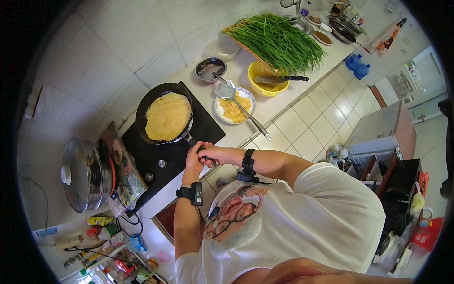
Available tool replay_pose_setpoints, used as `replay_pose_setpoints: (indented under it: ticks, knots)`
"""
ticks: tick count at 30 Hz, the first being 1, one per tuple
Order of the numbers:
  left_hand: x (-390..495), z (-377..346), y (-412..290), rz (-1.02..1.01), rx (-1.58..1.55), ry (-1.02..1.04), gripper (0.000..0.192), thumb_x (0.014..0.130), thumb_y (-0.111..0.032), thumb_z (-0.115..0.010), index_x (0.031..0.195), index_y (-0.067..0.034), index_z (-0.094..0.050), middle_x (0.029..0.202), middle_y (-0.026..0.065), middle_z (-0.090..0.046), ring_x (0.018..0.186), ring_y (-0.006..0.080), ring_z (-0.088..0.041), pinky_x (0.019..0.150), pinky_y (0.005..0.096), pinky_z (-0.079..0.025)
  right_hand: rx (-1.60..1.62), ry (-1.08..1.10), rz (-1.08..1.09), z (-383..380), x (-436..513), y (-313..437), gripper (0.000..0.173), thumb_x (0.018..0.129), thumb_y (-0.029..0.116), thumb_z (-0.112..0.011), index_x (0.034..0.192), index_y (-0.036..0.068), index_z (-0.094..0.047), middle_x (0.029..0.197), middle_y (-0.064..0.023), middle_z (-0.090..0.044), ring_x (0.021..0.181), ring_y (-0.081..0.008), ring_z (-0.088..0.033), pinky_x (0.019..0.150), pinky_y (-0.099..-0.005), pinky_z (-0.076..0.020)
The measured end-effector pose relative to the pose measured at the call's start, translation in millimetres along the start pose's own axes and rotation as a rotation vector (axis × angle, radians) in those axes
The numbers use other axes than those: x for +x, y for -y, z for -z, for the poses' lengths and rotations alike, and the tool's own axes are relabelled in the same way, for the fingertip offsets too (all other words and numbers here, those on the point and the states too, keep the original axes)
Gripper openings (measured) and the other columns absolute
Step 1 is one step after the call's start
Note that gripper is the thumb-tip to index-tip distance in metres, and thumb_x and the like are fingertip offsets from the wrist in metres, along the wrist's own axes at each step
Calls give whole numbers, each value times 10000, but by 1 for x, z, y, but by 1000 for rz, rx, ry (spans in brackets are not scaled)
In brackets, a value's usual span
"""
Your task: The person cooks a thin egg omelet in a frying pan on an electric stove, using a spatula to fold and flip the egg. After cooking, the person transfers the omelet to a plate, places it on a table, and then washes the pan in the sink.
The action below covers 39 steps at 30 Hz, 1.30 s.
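Both my hands are on the black handle of a frying pan. My left hand wraps the handle from the near left, and my right hand closes around it towards its end. In the pan lies a flat, round, yellow egg pancake. The pan is over a black cooktop with two metal knobs. Beside it, a patterned plate holds cooked egg pieces. A metal spatula lies across that plate, its handle reaching past the counter's front edge.
A steel bowl stands behind the plate. A knife rests across a yellow basket. Green chives are heaped on a woven tray. Left of the cooktop stands a lidded steel pot; a black cable runs below it.
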State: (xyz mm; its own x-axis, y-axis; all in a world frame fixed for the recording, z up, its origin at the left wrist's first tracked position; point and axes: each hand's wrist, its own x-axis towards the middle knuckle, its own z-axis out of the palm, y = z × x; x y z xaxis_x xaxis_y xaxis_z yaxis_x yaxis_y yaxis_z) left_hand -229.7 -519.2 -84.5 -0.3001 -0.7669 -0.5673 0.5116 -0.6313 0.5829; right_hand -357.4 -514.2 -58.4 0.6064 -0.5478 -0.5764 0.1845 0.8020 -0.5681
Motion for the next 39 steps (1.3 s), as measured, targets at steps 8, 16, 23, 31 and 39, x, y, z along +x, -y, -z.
replay_pose_setpoints:
  ticks: [8, 16, 23, 31, 39]
  knots:
    - [-2, 0, -4, 28, 41, 43, 205, 906, -241, -530, 927, -37, -545, 874, 141, -626, 722, 233, -612, 575, 349, -511, 2, 6, 3, 5, 6, -4, 164, 778, 133, -584, 689, 76, -459, 536, -25, -455, 395, -107, -409, 357, -270, -333]
    - [-3, -2, -1, -72, 75, -9, 240, 889, -223, -552, 864, 15, -571, 845, 146, -634, 754, 235, -635, 637, 331, -537, 29, 13, -74, 7, 9, -1, 169, 795, 114, -560, 903, 126, -431, 599, -21, -486, 411, -105, -405, 382, -268, -343]
    - [6, 8, 3, -31, 71, -25, 243, 885, -228, -560, 877, 14, -575, 888, 185, -640, 776, 253, -636, 629, 363, -542, 5, -21, -43, 3, 5, 0, 115, 777, 143, -571, 731, 118, -469, 586, 6, -473, 413, -80, -402, 399, -261, -341]
    - [-1, -2, 2, -34, 59, -90, 203, 859, -228, -596, 855, -26, -584, 793, 95, -636, 501, 132, -536, 376, 245, -411, -10, 0, -31, 2, 4, 1, 112, 780, 153, -576, 758, 116, -473, 592, 4, -479, 410, -83, -405, 398, -260, -353]
    - [10, 11, 5, -24, 103, -64, 258, 888, -226, -557, 887, 31, -575, 892, 186, -636, 801, 254, -637, 631, 353, -542, -25, 2, -38, 1, 2, 3, 112, 781, 147, -576, 747, 113, -474, 586, 6, -476, 413, -79, -403, 399, -257, -343]
